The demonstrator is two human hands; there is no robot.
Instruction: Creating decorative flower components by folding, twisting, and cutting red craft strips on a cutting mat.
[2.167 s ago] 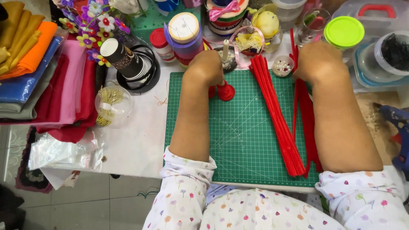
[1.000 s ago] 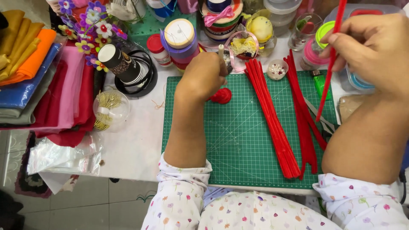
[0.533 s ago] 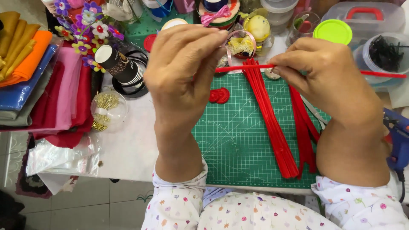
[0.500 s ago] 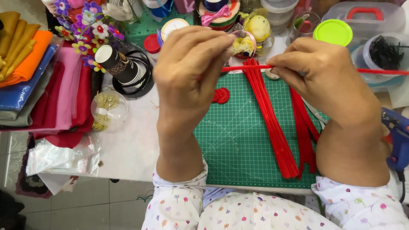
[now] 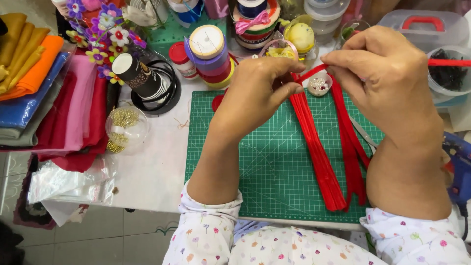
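My left hand (image 5: 257,88) and my right hand (image 5: 385,73) are raised above a green cutting mat (image 5: 245,162) and pinch the same red pipe cleaner (image 5: 449,62), which runs between the fingertips and sticks out to the right past my right hand. A bundle of red pipe cleaners (image 5: 316,152) lies lengthwise on the mat under my hands, with a second red bunch (image 5: 351,147) beside it. A small red piece (image 5: 217,102) shows on the mat behind my left wrist.
Ribbon spools (image 5: 208,54), a small bead dish (image 5: 320,84), jars and clear boxes (image 5: 427,27) crowd the table's back. Folded fabrics (image 5: 44,103) and felt flowers (image 5: 100,37) lie at left, with a black tape roll (image 5: 137,73) and a bowl of gold beads (image 5: 125,128). A blue glue gun (image 5: 458,167) is at right.
Earlier both hands were down at the back of the mat; the right hand picked up one red pipe cleaner, and both hands now hold it, closer together than half a second ago.
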